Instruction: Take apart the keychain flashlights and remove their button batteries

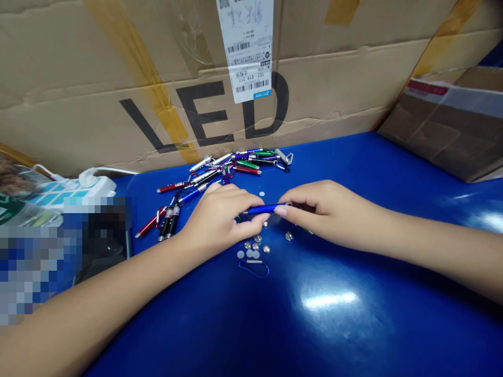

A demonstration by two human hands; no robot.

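Observation:
Between my two hands lies a slim blue keychain flashlight (262, 209), held level above the table. My left hand (220, 212) pinches its left end between thumb and fingers. At the other end, the thumb and fingertips of my right hand (324, 207) close on it. Something green shows partly behind the left fingers. On the table below are several small silver button cells (255, 246), white discs (241, 254) and a blue carabiner clip (253, 268). A silver end cap (288, 236) sits below the right hand, and one more white disc lies just beyond the flashlight.
A pile of coloured keychain flashlights (223, 167) lies beyond my left hand. Behind it stands a large cardboard box (314, 94) marked LED. Another carton (444, 125) is at the right. A white power strip (98, 187) sits at the left edge of the blue table (275, 324).

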